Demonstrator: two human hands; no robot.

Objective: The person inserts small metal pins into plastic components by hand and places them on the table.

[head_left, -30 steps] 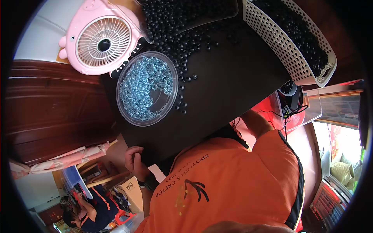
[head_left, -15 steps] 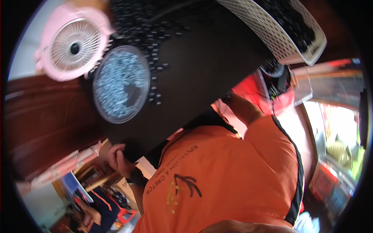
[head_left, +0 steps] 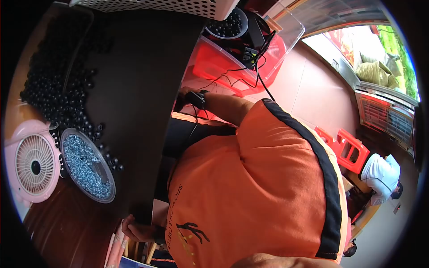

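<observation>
My left hand (head_left: 132, 228) is at the near left edge of the dark table, with a dark band at the wrist. Its fingers look curled in; whatever may be inside them is hidden. My right hand (head_left: 180, 99) is low beside the table's other near edge, a black watch (head_left: 195, 99) on its wrist. Shadow and the table edge hide its fingers. Many round black beads (head_left: 56, 98) lie loose on the dark table (head_left: 129, 76). Beside them a clear round dish (head_left: 111, 193) holds small shiny blue-silver pieces (head_left: 78, 152).
A pink fan (head_left: 35, 167) stands by the dish. A white perforated basket (head_left: 156, 6) is at the table's far side. A bowl of black beads (head_left: 230, 27) sits above a red bin (head_left: 223, 67), with black cables (head_left: 259, 67) hanging. A person in white (head_left: 380, 176) is at the right.
The view has turned, so the table, dish and fan appear further left. My right wrist with its watch has come into sight. My left hand stays near the table edge, fingers curled.
</observation>
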